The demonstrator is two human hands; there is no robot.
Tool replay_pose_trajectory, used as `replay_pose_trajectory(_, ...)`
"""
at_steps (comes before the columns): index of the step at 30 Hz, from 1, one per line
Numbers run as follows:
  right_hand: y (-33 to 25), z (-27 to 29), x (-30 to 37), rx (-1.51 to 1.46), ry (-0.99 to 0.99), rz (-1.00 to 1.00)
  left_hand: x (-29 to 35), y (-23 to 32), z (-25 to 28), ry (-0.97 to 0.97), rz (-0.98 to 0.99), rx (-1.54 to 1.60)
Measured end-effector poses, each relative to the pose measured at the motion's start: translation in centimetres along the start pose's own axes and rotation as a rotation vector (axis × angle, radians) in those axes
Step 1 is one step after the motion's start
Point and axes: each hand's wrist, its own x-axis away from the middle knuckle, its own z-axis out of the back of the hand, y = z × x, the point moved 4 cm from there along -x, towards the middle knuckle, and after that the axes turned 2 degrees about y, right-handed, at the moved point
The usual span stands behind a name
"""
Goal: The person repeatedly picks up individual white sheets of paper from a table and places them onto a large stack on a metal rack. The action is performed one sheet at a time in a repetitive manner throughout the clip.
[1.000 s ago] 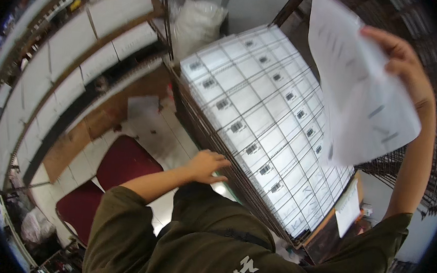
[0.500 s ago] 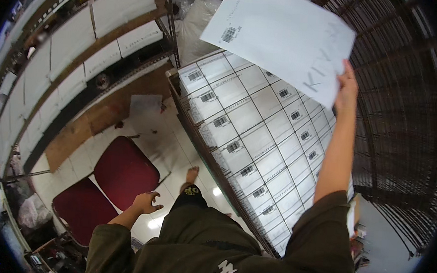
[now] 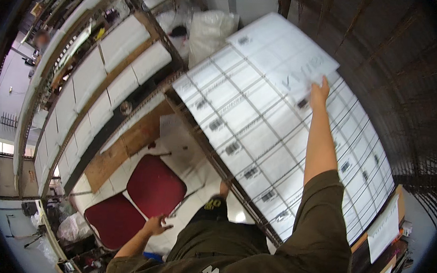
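Note:
My right hand (image 3: 319, 93) is at the near right edge of a large white sheet (image 3: 278, 49) with handwriting and a barcode label, its fingers pinching that edge. Under the sheet, and close against it, is a broad rack top (image 3: 260, 124) covered in white labelled panels or sheets crossed by a dark wire grid; whether they touch all along cannot be seen. My left hand (image 3: 157, 225) hangs low beside the red chairs, fingers loosely apart, holding nothing.
Two dark red chairs (image 3: 157, 185) stand to the left on a tiled floor. Shelves of white boxes (image 3: 86, 104) curve along the left. Behind the rack sits a plastic-wrapped bundle (image 3: 210, 32). Dark metal racks (image 3: 394, 88) rise on the right, near a hanging white paper (image 3: 384, 234).
The white sheet has come down from in the air to the far part of the rack top, with my right hand lowered alongside. The view has turned a little.

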Motion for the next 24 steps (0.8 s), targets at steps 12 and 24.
replay_pose_trajectory(12, -2.5, 1.4, 2.2, 0.122, 0.078, 0.032, -3.7, 3.1, 0.1, -0.137, 0.014, 0.065)
replay_pose_trajectory(24, -1.3, 2.4, 1.3, 0.268, 0.099, 0.033, -6.7, 2.4, 4.9, -0.095, -0.117, -0.023)
